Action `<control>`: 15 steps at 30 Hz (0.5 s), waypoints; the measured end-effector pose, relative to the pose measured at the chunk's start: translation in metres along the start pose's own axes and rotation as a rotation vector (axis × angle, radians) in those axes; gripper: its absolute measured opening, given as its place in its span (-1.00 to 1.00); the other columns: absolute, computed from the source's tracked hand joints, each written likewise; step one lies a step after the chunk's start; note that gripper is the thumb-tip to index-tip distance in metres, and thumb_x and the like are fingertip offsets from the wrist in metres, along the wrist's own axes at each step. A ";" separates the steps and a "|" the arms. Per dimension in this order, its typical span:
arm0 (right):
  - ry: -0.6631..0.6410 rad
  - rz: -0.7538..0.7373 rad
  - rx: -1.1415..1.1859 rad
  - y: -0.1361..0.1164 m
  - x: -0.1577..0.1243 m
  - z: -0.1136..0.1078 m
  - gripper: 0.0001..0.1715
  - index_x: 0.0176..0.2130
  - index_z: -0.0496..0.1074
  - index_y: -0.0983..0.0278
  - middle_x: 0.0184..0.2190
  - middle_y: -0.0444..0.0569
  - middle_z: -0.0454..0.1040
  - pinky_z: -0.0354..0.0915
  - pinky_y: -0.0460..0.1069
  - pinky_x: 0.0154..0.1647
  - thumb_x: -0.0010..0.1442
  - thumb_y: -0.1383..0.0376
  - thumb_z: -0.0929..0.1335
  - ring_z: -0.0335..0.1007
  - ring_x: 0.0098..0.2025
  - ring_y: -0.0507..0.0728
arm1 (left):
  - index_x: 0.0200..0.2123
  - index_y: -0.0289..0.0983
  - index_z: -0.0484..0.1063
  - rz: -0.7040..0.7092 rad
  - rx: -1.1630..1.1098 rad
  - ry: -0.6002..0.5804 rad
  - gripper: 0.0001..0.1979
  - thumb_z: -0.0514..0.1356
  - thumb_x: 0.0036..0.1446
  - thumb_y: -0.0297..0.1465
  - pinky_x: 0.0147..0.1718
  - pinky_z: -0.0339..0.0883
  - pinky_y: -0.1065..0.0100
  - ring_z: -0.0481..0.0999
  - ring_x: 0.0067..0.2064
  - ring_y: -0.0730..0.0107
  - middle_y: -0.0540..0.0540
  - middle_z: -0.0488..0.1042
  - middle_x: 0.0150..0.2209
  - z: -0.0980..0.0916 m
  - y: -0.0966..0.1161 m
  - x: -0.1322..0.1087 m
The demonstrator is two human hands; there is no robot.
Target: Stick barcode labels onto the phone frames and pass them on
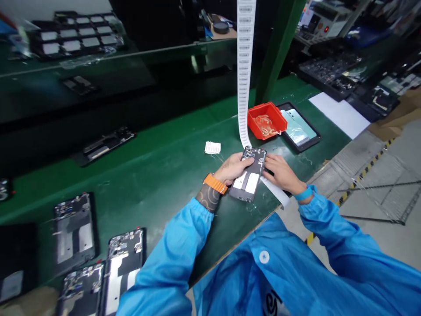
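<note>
My left hand (236, 168) is closed around the left side of an opened phone body (249, 176), its thumb lying across the dark inner face. The phone is tilted above the green bench, with circuit parts at its top end and a white battery area lower down. Along the phone's right edge rests my right hand (279, 171), fingers bent against the frame; its fingertips are partly hidden. A long strip of barcode labels (245, 66) hangs down from above and passes behind the phone. Its pale tail (275, 193) comes out below my right hand.
A red bin (267, 120) of small pale pieces stands beyond my hands, beside a black tray (315, 139) holding a light-coloured phone panel. Several opened phones (75, 228) lie at the left. A small label piece (212, 148) and a white sheet (340, 115) are on the bench (158, 184).
</note>
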State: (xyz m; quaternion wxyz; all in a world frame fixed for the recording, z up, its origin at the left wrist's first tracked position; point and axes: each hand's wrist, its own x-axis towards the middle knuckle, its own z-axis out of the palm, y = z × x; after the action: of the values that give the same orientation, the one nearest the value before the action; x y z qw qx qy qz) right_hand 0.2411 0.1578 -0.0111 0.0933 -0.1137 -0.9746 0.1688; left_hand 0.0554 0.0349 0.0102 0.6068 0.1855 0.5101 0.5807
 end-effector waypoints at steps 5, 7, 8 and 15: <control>0.145 0.037 0.101 -0.001 0.002 -0.002 -0.41 0.31 0.28 0.24 0.25 0.19 0.40 0.24 0.34 0.29 0.36 0.19 0.32 0.31 0.28 0.33 | -0.22 -0.32 0.50 0.064 0.099 0.109 -0.90 0.25 0.22 -0.41 -0.39 0.38 0.40 0.53 -0.39 0.40 -0.09 0.59 -0.33 -0.014 0.002 0.009; 0.082 -0.041 0.170 0.004 -0.005 -0.006 -0.45 0.30 0.30 0.17 0.27 0.13 0.39 0.22 0.34 0.32 0.36 0.24 0.30 0.30 0.31 0.29 | -0.20 -0.32 0.53 0.127 0.152 0.140 -0.87 0.28 0.19 -0.40 -0.35 0.37 0.41 0.54 -0.35 0.39 -0.10 0.61 -0.28 -0.025 0.005 0.011; 0.032 -0.084 0.185 0.007 -0.008 -0.008 -0.49 0.27 0.35 0.14 0.27 0.08 0.41 0.19 0.35 0.34 0.36 0.26 0.29 0.28 0.33 0.28 | -0.20 -0.33 0.54 0.146 0.168 0.157 -0.86 0.31 0.17 -0.39 -0.33 0.37 0.42 0.54 -0.33 0.40 -0.10 0.61 -0.27 -0.029 0.007 0.011; -0.022 -0.126 0.166 0.003 0.014 -0.008 -0.57 0.17 0.49 0.13 0.14 0.05 0.52 0.24 0.34 0.25 0.34 0.28 0.33 0.32 0.20 0.31 | -0.17 -0.33 0.55 0.192 0.132 0.169 -0.72 0.38 0.07 -0.32 -0.25 0.38 0.38 0.54 -0.28 0.35 -0.11 0.62 -0.23 -0.032 0.009 0.007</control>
State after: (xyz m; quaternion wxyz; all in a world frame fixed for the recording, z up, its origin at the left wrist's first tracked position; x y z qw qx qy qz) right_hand 0.2304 0.1665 -0.0026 0.1022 -0.0422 -0.9634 0.2440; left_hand 0.0228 0.0316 0.0015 0.4900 0.2234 0.5762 0.6148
